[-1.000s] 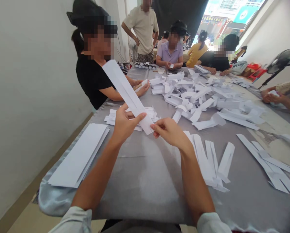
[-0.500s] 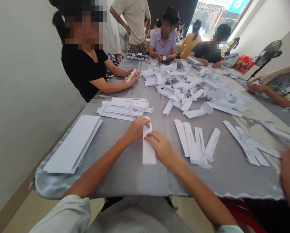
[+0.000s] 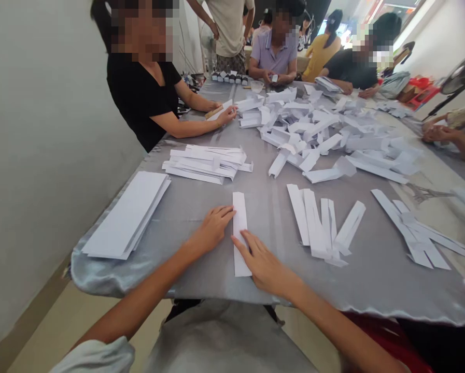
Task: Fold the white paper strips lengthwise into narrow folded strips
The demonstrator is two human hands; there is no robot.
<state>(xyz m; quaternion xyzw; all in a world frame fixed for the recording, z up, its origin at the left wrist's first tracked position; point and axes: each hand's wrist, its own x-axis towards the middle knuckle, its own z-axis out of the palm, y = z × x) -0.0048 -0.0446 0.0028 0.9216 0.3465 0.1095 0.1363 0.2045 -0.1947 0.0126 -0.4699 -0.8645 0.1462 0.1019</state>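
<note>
A narrow folded white paper strip (image 3: 239,233) lies lengthwise on the grey cloth, right in front of me. My left hand (image 3: 212,229) rests flat on the cloth, its fingertips at the strip's left edge. My right hand (image 3: 264,269) lies with its fingers on the strip's lower right edge, covering part of it. Neither hand closes around the paper.
A neat stack of white paper strips (image 3: 125,215) lies at the table's left edge. Beyond my hands are a bundle of folded strips (image 3: 205,163), a large heap of folded paper (image 3: 313,129) and loose strips (image 3: 318,223). Several co-workers sit around the table.
The strip held up in the air earlier now lies folded on the cloth. My hands have moved apart from pinching it to resting flat beside it.
</note>
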